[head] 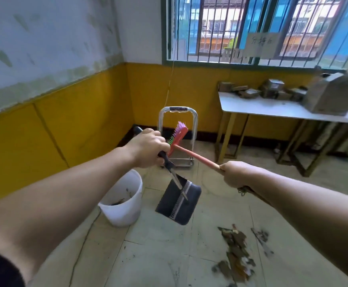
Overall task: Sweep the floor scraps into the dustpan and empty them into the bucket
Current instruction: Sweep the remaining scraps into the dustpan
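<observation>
My left hand (148, 149) grips the black handle of a dark dustpan (178, 200), which hangs in the air over the tiled floor just right of a white bucket (125, 206). The bucket holds some dark scraps at its bottom. My right hand (236, 175) grips the red stick of a broom (178, 134), whose red head with purple and green bristles points up and away behind my left hand. A pile of brown scraps (236, 251) lies on the floor at the lower right, apart from the dustpan.
A metal hand trolley (178, 137) leans against the yellow wall behind the broom. A white table (272, 108) with brown boxes stands at the right under a barred window. The corner of the room is at the left.
</observation>
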